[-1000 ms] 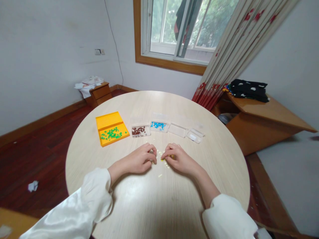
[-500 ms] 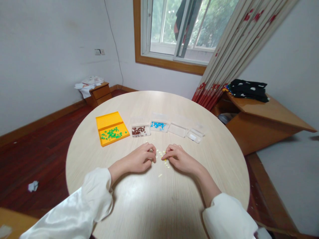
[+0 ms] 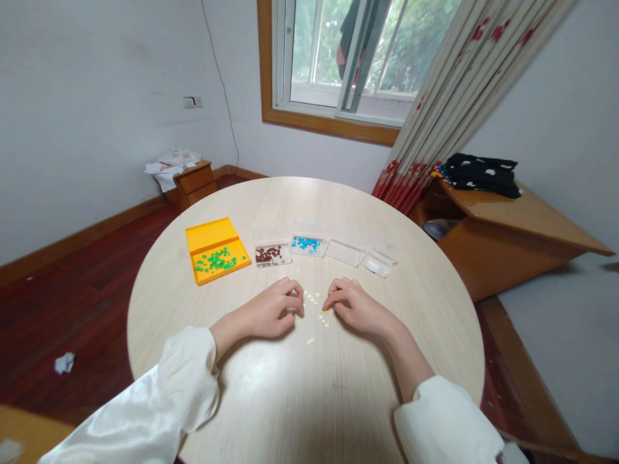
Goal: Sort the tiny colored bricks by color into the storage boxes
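Note:
Small pale yellow and white pieces lie scattered on the table between my two hands. My left hand rests at their left side, its fingers curled in and thumb close to the index finger; whatever is in them, if anything, is hidden. On the right side, my right hand has its index finger bent down and its other fingers curled. Its fingertips are at a small yellow piece, which shows just under them.
Behind my hands stand a yellow case with green pieces, a clear box of brown pieces, and another clear box of blue pieces. Two more clear boxes follow, including one left of the last. The round table carries everything.
My right hand has shifted slightly to the right, and the yellow piece at its fingertip has moved a little the same way. My left hand has hardly moved.

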Available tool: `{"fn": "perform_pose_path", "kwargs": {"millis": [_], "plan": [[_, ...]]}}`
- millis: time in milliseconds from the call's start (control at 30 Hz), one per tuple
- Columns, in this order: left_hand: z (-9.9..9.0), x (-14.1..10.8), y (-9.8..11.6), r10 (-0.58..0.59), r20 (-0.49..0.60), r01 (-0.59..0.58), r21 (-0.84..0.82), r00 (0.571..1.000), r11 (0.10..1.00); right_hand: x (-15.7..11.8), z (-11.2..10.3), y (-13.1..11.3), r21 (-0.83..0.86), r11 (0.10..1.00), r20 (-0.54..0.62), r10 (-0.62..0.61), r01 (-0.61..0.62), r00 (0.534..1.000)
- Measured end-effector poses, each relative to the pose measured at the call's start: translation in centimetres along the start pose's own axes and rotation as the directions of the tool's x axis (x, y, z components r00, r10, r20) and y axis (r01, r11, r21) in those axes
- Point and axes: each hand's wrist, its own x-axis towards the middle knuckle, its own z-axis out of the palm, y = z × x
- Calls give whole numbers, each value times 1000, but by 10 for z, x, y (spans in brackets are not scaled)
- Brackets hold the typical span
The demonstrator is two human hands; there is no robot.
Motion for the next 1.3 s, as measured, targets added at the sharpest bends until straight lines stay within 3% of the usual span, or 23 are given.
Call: {"fn": "perform_pose_path", "kwargs": {"millis": [200,333,633,800,1300], "plan": [[-1,0,11,111,151,-107,-31,982,994,0,-2,1,20,999,50,-38,37,998],[2,0,13,137,192,-133,-33,972,991,-1,-5,4,1,1000,27,-5,5,1000],[2,0,-1,-9,57,3,100,998,995,-4,-10,5,6,999,69,35,-36,997],[1,0,-8,-70,-22,72,97,997,993,-7,-16,10,32,997,-23,73,-73,997],[2,1,-6,-84,-46,88,98,995,991,-5,-15,3,-21,997,50,79,-78,996]]}}
